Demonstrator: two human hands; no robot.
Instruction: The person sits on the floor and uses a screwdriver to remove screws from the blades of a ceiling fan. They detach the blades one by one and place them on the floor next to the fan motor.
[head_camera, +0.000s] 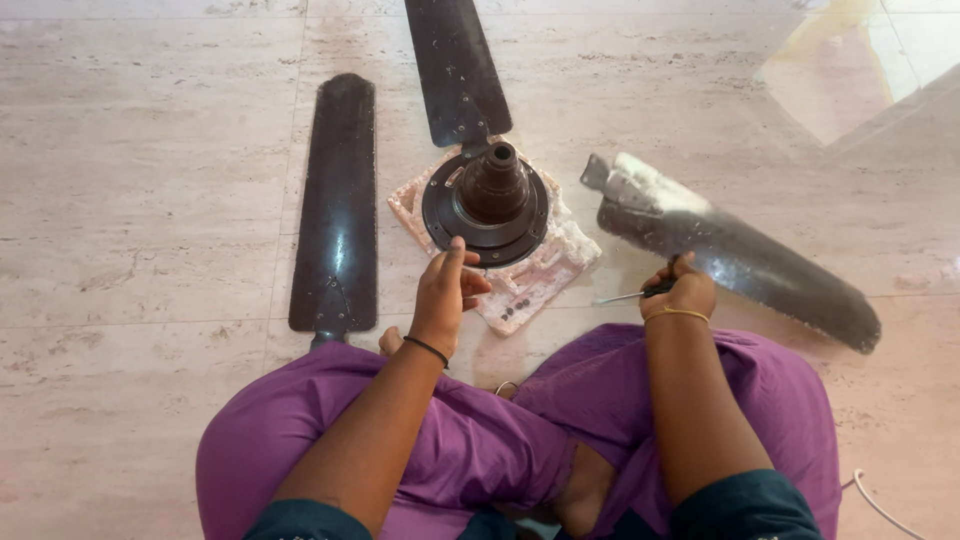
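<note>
Brown fan hub (487, 205) is steadied by left hand (445, 290), fingers pinching near its rim; screwdriver (632, 295) is gripped in right hand (682, 293); small screws (518, 298) on the white slab (560, 262) look due for fitting next

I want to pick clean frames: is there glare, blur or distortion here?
Head view: sharp throughout, no motion blur on the left hand or right hand; bright sunlit glare patch on the floor top right; soft daylight, faint shadows under the fan motor; mild wide-angle bending at edges.

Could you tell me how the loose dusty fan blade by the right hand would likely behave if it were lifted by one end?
The dusty blade looks long, thin and rigid, so it would probably stay stiff yet swing end-heavy. Its dusty coating may feel slippery.
</note>
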